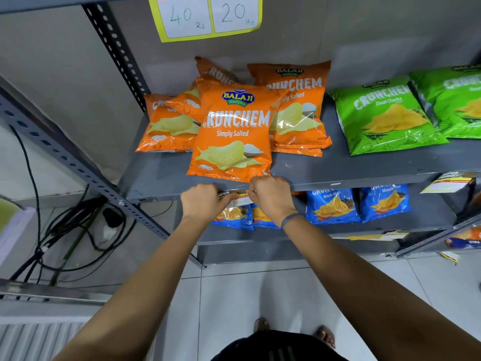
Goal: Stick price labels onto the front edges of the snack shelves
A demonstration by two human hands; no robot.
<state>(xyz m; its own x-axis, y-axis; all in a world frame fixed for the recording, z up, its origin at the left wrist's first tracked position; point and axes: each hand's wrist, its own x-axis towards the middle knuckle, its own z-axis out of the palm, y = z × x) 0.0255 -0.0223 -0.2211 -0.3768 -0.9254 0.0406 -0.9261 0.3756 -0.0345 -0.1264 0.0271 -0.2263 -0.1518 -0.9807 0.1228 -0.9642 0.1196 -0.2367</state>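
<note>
A yellow and white price label [235,198] sits against the front edge of the grey middle shelf [161,195], just below the front orange crisp bag [231,134]. My left hand [201,201] grips the label's left end with curled fingers. My right hand [270,195] pinches its right end. Much of the label is hidden behind both hands. Whether it is stuck down I cannot tell.
Green crisp bags [385,113] lie to the right on the same shelf, blue bags [331,205] on the shelf below. Another label [449,182] hangs on the shelf edge at right, and two labels [208,15] hang above. Black cables [65,230] lie on the floor left of the slotted upright [78,162].
</note>
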